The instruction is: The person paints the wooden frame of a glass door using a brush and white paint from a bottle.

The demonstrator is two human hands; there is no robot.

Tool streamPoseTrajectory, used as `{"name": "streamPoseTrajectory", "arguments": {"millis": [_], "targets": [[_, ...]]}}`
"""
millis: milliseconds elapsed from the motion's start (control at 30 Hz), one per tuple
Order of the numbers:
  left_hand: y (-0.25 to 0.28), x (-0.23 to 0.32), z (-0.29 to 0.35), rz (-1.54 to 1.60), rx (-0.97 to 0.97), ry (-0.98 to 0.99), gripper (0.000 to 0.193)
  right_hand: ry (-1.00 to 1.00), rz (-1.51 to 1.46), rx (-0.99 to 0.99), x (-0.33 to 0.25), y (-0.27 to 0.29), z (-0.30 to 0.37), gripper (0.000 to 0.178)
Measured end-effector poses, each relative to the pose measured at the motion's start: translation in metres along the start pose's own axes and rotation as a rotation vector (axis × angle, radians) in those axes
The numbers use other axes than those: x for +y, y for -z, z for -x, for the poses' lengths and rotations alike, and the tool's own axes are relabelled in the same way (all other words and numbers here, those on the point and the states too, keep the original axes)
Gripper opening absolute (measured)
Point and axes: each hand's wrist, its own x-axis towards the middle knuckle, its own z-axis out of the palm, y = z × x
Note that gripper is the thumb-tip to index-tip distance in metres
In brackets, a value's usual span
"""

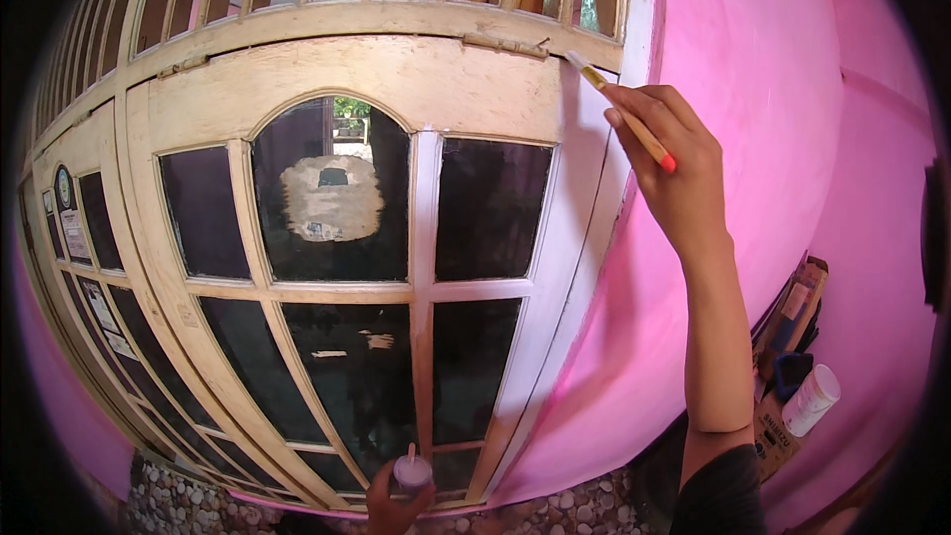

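Observation:
My right hand (679, 154) is raised, its fingers closed around a paintbrush (649, 137) with a wooden handle and a red end. The pale bristles touch or nearly touch the window frame's upper right corner, just below the slatted part. Low in view, my left hand (391, 507) holds a small cup (412, 476) of pale lilac-white paint, with a short pinkish stick or handle standing in it. The wooden window frame (347, 54) is mostly cream. Its right stile (582, 168) and the bar (425, 208) between two panes carry pale whitish paint.
A pink wall (748, 50) borders the frame on the right. At the lower right stand a white tub (810, 399), a cardboard box (776, 436) and leaning boards. Pebbles (178, 505) cover the ground below. Paper remnants (332, 198) stick to the arched glass pane.

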Motion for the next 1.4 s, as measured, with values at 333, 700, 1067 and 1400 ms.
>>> {"name": "streamPoseTrajectory", "arguments": {"millis": [333, 700, 1067, 1400], "targets": [[0.002, -0.008, 0.002, 0.004, 0.017, -0.008, 0.070, -0.019, 0.008, -0.243, -0.017, 0.007, 0.049, 0.021], [-0.003, -0.016, 0.001, 0.000, -0.020, 0.008, 0.071, 0.011, -0.003, -0.197, -0.017, -0.004, 0.050, 0.021], [0.000, -0.014, 0.000, -0.095, -0.020, -0.035, 0.074, -0.035, -0.030, -0.098, -0.009, -0.002, 0.044, 0.023], [0.001, -0.017, 0.002, -0.058, -0.007, -0.059, 0.073, 0.038, 0.027, 0.016, -0.003, -0.006, 0.010, 0.024]]}}
